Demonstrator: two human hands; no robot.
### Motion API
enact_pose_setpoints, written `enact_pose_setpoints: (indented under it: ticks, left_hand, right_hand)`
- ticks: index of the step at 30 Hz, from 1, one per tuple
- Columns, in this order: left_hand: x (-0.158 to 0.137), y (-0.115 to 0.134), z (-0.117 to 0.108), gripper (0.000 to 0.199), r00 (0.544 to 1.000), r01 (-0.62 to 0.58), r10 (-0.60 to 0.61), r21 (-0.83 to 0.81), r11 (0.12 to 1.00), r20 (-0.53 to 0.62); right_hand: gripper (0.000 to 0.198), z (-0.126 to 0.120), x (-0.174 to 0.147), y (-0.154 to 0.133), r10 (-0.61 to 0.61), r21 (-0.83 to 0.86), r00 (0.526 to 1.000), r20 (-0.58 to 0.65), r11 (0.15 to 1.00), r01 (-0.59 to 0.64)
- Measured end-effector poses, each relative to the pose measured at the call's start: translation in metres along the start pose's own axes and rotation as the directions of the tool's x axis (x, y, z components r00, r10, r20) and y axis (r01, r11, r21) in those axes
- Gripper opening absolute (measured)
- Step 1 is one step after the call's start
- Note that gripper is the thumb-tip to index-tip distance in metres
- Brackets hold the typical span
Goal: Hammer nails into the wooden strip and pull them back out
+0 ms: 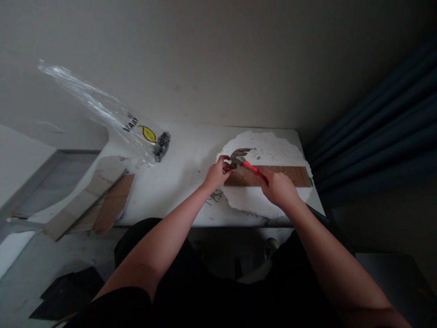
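A claw hammer [251, 167] with a red handle is gripped in my right hand [280, 186], its grey head over the left end of a brown wooden board [290, 175]. My left hand [217, 174] is beside the hammer head at that same end of the board. Its fingers are pinched together; what they hold, if anything, is too small and dark to make out. Beneath the board is a white slab with a ragged edge [262, 200], pitted and littered with small crumbs behind the board. Several thin, dark nail-like pieces [214, 197] lie just below my left wrist.
On the white table [180, 177], a clear plastic bag [112, 107] with a yellow print leans up at the back left. Grey and brown panels [112, 205] rest at the table's left edge. A wall stands behind, and a dark curtain [382, 118] hangs at the right.
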State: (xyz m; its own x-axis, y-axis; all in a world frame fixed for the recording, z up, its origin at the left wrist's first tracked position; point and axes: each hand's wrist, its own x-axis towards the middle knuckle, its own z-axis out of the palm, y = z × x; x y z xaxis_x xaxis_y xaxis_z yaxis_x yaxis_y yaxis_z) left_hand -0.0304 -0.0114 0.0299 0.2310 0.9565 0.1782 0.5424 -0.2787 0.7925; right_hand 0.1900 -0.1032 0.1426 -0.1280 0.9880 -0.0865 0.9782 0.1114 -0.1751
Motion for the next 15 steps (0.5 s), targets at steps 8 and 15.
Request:
enact_pose_setpoints:
  ticks: [8,15]
  left_hand:
    - [0.0008,0.0000,0.0015,0.043,1.000,-0.011,0.010,0.030,0.999,0.021]
    - [0.0007,-0.0020,0.0029,0.043,1.000,-0.009,0.009,0.010,1.000,0.013]
  right_hand:
    - [0.043,0.0005,0.0001,-0.0040,0.011,-0.031,1.000,0.018,0.999,-0.011]
    - [0.041,0.0021,-0.0012,-0.0036,0.024,-0.038,0.999,0.034,0.999,-0.022]
